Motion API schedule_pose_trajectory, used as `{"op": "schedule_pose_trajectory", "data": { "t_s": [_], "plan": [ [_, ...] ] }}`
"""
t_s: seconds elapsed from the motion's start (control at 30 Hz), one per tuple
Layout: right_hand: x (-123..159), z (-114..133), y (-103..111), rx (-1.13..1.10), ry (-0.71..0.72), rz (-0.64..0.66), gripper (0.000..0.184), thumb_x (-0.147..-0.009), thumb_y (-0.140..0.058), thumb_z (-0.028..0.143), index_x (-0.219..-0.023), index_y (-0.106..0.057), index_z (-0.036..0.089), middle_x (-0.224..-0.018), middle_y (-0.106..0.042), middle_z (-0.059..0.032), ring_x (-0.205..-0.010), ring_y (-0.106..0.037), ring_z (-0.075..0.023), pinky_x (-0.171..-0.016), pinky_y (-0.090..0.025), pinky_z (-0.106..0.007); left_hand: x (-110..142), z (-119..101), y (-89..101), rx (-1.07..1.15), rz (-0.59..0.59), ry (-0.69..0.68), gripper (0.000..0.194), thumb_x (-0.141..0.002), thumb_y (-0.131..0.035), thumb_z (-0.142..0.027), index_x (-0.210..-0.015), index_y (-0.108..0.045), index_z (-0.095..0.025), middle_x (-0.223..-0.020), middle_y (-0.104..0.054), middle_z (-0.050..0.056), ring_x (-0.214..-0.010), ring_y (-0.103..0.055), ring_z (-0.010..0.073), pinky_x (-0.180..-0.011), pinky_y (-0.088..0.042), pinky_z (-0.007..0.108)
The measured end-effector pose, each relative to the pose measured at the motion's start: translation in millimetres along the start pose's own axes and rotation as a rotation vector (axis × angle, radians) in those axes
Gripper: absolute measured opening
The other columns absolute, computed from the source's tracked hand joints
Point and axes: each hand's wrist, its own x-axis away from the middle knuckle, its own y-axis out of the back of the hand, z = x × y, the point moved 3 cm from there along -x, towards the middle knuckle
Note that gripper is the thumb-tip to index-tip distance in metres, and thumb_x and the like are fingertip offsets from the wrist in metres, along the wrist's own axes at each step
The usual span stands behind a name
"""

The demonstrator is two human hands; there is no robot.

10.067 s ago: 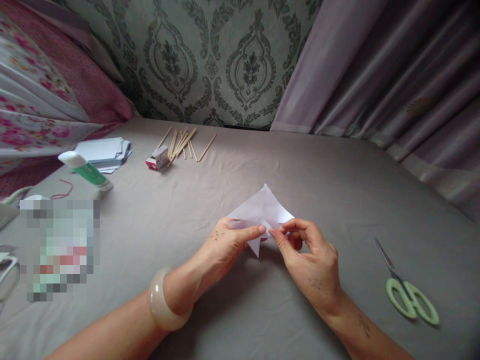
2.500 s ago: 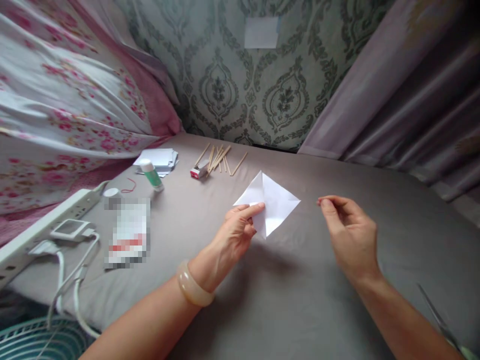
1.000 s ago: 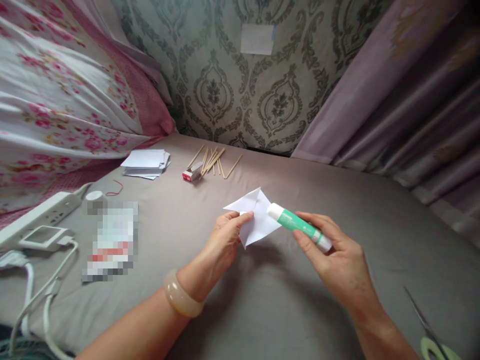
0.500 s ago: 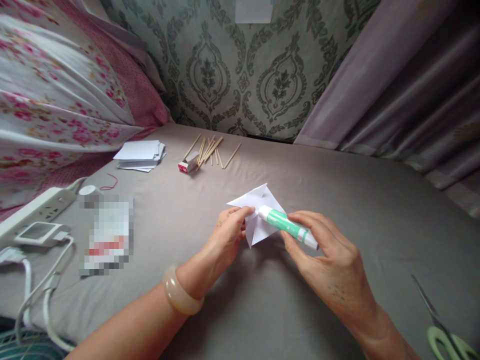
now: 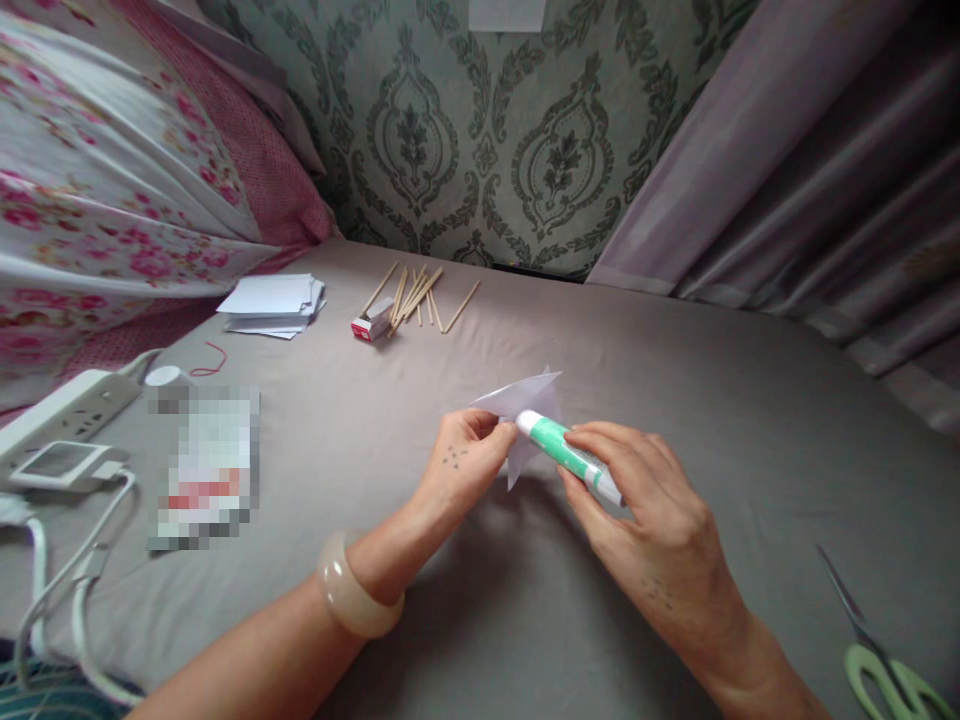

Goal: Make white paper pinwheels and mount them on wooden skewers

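Nearest, at the lower right of the frame, a pair of green-handled scissors (image 5: 874, 645) lies untouched on the grey cloth (image 5: 712, 380). Near the frame's centre, the left hand (image 5: 469, 455) pinches a piece of white paper (image 5: 517, 395) between thumb and fingers; the right hand (image 5: 652, 500) wraps its grip around a green-and-white glue stick (image 5: 562, 448), the white end angled to the paper's middle. Whether that end is capped or quite touches is hard to tell here. By the look of it, the paper is already shaped into pointed corners, while these stand apart rather than pressed flat, so the piece seems unfinished. Farther off, a small red-and-white box (image 5: 373, 322), thin wooden sticks (image 5: 416, 297) and, at the upper left, 1 stack of white sheets (image 5: 266, 300) lie untouched.
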Motion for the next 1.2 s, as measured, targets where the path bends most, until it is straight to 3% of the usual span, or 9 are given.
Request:
{"op": "schedule_pose_trajectory", "data": {
  "t_s": [0.3,0.47,0.63,0.7,0.77,0.87,0.93,1.07,1.2],
  "plan": [
    [2,7,-2,0.021,0.071,0.043,0.031,-0.083,-0.059,0.001,-0.113,-0.061,0.010,-0.109,-0.066,-0.0137,-0.097,-0.056,-0.0235,-0.089,-0.048,-0.041,0,-1,0.3,0.006,0.010,-0.029,0.018,-0.068,-0.059,-0.026,-0.054,-0.061,-0.016,-0.053,-0.054,0.000,-0.050,-0.045,0.0100,-0.048,-0.032,0.022],
    [5,8,-6,0.048,0.078,0.060,0.035,-0.086,-0.054,0.001,-0.116,-0.062,0.015,-0.114,-0.067,-0.0103,-0.098,-0.055,-0.0243,-0.090,-0.047,-0.042,0,0,-1.2,-0.006,0.016,-0.004,0.015,-0.069,-0.058,-0.024,-0.057,-0.064,-0.015,-0.055,-0.058,0.001,-0.049,-0.045,0.0096,-0.046,-0.030,0.021],
    [4,10,1,-0.008,0.041,0.029,0.035,-0.083,-0.055,0.002,-0.111,-0.065,0.019,-0.113,-0.069,-0.0073,-0.098,-0.056,-0.0228,-0.091,-0.047,-0.039,-9,6,10.1,-0.052,-0.122,0.008,0.020,-0.069,-0.059,-0.025,-0.052,-0.061,-0.015,-0.048,-0.052,-0.001,-0.044,-0.041,0.0082,-0.043,-0.028,0.020],
    [1,8,6,-0.126,-0.052,0.013,0.026,-0.081,-0.059,0.006,-0.103,-0.066,0.019,-0.105,-0.070,-0.0070,-0.095,-0.060,-0.0212,-0.088,-0.049,-0.036,-14,7,17.5,0.014,-0.186,0.056,0.017,-0.066,-0.060,-0.024,-0.051,-0.060,-0.014,-0.048,-0.053,-0.001,-0.044,-0.043,0.0085,-0.044,-0.031,0.020],
    [-1,0,6,-0.270,-0.246,0.092,0.017,-0.078,-0.064,0.015,-0.095,-0.066,0.019,-0.090,-0.071,-0.0043,-0.081,-0.064,-0.0186,-0.075,-0.051,-0.030,-18,4,23.5,0.122,-0.221,0.118,0.012,-0.063,-0.062,-0.022,-0.054,-0.060,-0.014,-0.051,-0.057,0.000,-0.046,-0.048,0.0095,-0.047,-0.037,0.021],
    [2,-17,-9,-0.530,-0.591,0.405,0.017,-0.075,-0.068,0.030,-0.088,-0.068,0.019,-0.066,-0.066,0.0015,-0.054,-0.058,-0.0133,-0.049,-0.044,-0.023,-21,-2,28.3,0.283,-0.245,0.179,0.005,-0.059,-0.064,-0.017,-0.060,-0.061,-0.013,-0.057,-0.062,0.002,-0.049,-0.054,0.0106,-0.049,-0.042,0.021],
    [7,-28,-23,-0.749,-0.732,0.605,0.024,-0.073,-0.070,0.035,-0.089,-0.068,0.017,-0.063,-0.065,0.0017,-0.051,-0.056,-0.0119,-0.046,-0.041,-0.022,-21,-5,28.4,0.361,-0.241,0.209,0.005,-0.059,-0.064,-0.014,-0.064,-0.062,-0.013,-0.059,-0.063,0.002,-0.050,-0.056,0.0107,-0.048,-0.043,0.021],
    [18,-44,-48,-1.094,-0.852,0.797,0.035,-0.065,-0.078,0.036,-0.091,-0.066,0.015,-0.078,-0.069,-0.0024,-0.065,-0.061,-0.0131,-0.058,-0.047,-0.023,-20,-7,25.0,0.435,-0.213,0.273,0.011,-0.061,-0.062,-0.010,-0.072,-0.063,-0.012,-0.062,-0.065,0.003,-0.050,-0.057,0.0106,-0.049,-0.046,0.021],
    [21,-56,-54,-1.424,-0.858,0.719,0.041,-0.072,-0.068,0.052,-0.093,-0.059,0.018,-0.075,-0.065,-0.0039,-0.061,-0.060,-0.0148,-0.053,-0.047,-0.025,-20,-7,24.5,0.483,-0.226,0.308,0.016,-0.063,-0.060,-0.007,-0.078,-0.062,-0.011,-0.063,-0.065,0.002,-0.050,-0.058,0.0097,-0.047,-0.046,0.020]
  ]
}}
